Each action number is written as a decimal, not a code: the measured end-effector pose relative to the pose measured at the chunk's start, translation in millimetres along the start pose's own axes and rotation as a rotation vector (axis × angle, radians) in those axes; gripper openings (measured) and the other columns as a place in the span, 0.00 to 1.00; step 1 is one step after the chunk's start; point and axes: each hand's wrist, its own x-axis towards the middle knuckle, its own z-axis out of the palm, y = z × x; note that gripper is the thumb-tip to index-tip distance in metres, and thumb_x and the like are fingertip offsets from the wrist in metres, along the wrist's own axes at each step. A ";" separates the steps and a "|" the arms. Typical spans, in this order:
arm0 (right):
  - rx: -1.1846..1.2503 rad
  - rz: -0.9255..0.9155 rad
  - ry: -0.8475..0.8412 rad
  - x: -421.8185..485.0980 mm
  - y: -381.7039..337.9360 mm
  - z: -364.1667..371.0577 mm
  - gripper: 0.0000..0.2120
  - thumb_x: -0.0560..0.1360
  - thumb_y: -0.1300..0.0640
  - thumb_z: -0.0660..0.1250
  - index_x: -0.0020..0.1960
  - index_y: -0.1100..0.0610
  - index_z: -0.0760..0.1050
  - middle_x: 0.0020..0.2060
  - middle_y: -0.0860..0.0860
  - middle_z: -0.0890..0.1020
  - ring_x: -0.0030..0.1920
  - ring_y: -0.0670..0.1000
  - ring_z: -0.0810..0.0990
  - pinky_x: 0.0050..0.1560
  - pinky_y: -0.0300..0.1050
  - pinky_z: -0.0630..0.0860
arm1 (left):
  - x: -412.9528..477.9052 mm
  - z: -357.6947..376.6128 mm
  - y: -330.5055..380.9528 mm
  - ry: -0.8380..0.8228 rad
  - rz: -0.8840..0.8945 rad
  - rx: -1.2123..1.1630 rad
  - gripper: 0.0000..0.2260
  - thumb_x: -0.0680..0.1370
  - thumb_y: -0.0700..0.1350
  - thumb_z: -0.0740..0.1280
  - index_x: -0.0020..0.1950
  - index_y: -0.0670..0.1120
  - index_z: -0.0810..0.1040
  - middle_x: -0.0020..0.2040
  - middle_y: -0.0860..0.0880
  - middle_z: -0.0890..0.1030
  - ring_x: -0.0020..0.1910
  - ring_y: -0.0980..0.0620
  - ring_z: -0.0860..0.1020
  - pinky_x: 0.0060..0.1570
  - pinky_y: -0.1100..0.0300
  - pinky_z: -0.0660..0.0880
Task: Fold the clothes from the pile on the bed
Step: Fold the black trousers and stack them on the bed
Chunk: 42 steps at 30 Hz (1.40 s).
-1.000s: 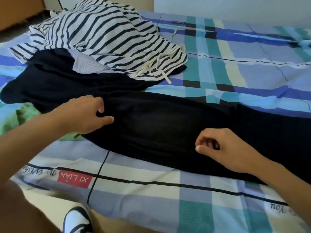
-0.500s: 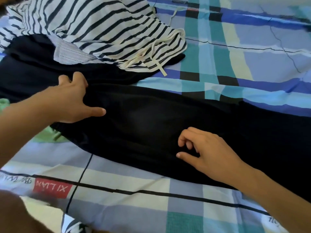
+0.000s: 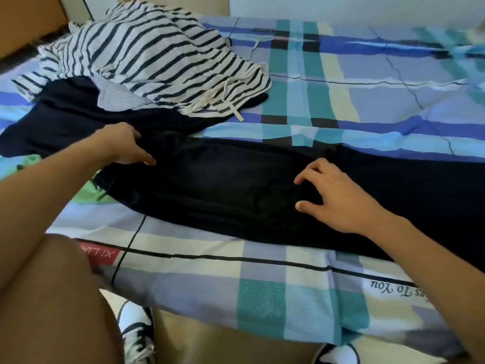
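Long black soft-fabric garment [image 3: 223,185] lying flat on plaid blue-teal bedsheet [image 3: 328,101], long axis running 9 to 3 o'clock, right end dipping toward 4. We are resting left hand [image 3: 123,145] on its 9 o'clock end, thumb out; fingers hidden, so cannot tell grip. We are pressing right hand [image 3: 338,198], fingers spread, at mid-length. Crumpled navy-striped white garment [image 3: 157,56] sitting at 11 o'clock.

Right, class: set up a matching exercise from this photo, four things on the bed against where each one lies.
1 striped garment
2 black garment
3 green cloth
4 red label

A printed on the bedsheet near the front edge
B touched by the left hand and right hand
C far left, draped over a navy garment
D peeking from beneath the black garment's left end

Pairs: 1-C, 2-B, 3-D, 4-A
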 end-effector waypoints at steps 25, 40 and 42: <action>1.283 0.182 0.198 3.5 -50.4 -103.6 0.20 0.69 0.48 0.77 0.58 0.54 0.82 0.50 0.52 0.87 0.51 0.52 0.86 0.57 0.51 0.80 | -108.6 -85.5 220.5 -0.696 0.486 -1.291 0.23 0.81 0.53 0.64 0.70 0.40 0.68 0.61 0.36 0.77 0.46 0.41 0.85 0.45 0.48 0.83; 1.228 0.843 0.658 -132.7 161.0 -128.4 0.06 0.75 0.62 0.67 0.49 0.61 0.82 0.38 0.55 0.87 0.35 0.52 0.86 0.32 0.44 0.81 | -116.5 72.7 230.5 -0.210 0.510 -0.775 0.16 0.77 0.49 0.71 0.64 0.49 0.75 0.61 0.49 0.77 0.56 0.50 0.77 0.53 0.56 0.73; 1.051 0.953 0.621 -141.3 181.3 -113.6 0.09 0.75 0.64 0.68 0.54 0.64 0.80 0.40 0.58 0.85 0.36 0.56 0.84 0.37 0.47 0.82 | -117.9 83.8 232.8 -0.254 0.456 -0.779 0.22 0.77 0.49 0.72 0.68 0.46 0.70 0.61 0.46 0.76 0.51 0.49 0.78 0.52 0.52 0.75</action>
